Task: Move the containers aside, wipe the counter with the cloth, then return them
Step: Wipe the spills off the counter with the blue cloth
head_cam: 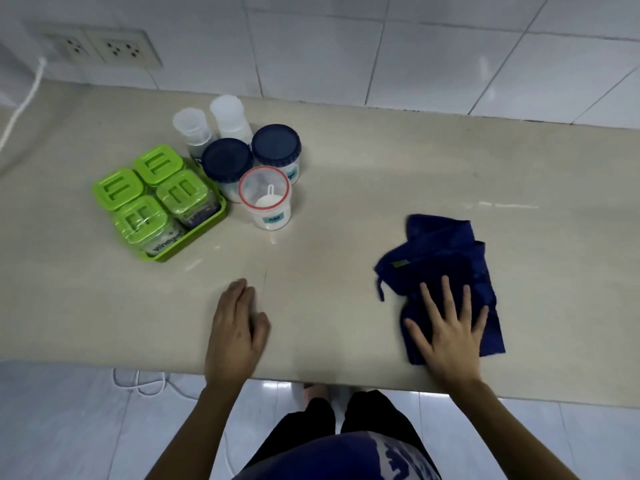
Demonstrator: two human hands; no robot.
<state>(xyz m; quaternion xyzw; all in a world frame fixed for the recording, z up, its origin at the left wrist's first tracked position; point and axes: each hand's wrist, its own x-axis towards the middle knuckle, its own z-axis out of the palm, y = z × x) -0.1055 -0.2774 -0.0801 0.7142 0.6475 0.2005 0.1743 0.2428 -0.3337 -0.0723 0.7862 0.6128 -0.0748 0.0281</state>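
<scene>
A crumpled dark blue cloth (446, 258) lies on the beige counter (346, 237) at the right. My right hand (450, 327) rests flat on its near part, fingers spread. My left hand (235, 327) lies on the bare counter near the front edge, fingers together, holding nothing. At the left back stands a green tray (194, 237) with several green-lidded jars (138, 216). Beside it are two jars with dark blue lids (276, 144), a red-rimmed open jar (265, 199) of white powder with a scoop, and two clear shakers (227, 114).
A white tiled wall (415, 46) runs behind the counter, with a double socket (104, 46) and a white cable (24, 98) at the far left. Below the front edge are a tiled floor and a coiled white cord (145, 382).
</scene>
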